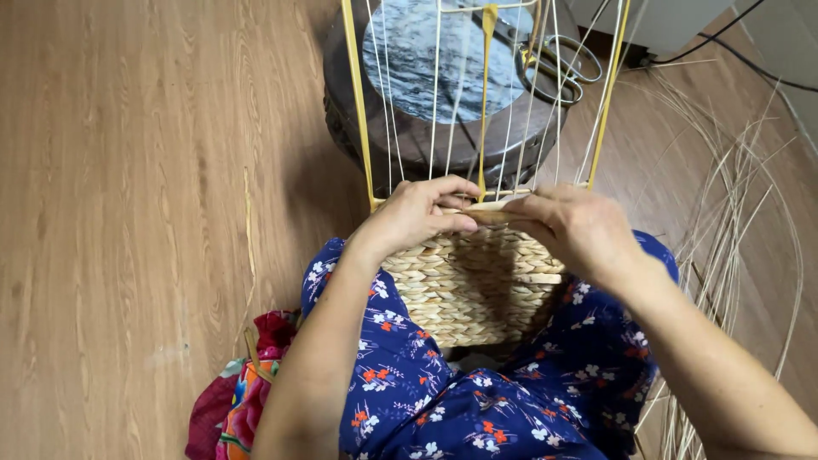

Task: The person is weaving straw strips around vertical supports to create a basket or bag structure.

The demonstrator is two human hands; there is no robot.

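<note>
— Left hand (417,213) status?
— Pinched on the straw strand (487,210) at the woven basket (473,285) top edge.
— Right hand (575,226)?
— Clamped on the same strand, beside the left. Basket rests on the lap; scissors (554,60) lie beyond it on the stool (426,140).

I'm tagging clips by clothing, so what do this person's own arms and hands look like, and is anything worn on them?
Both forearms are bare all the way to the bottom of the picture: no sleeves show. The left hand and right hand wear no gloves, and no rings, watch or bracelet are visible. The only clothing in view is the navy floral garment over the lap, printed with white and red-orange flowers.
</note>
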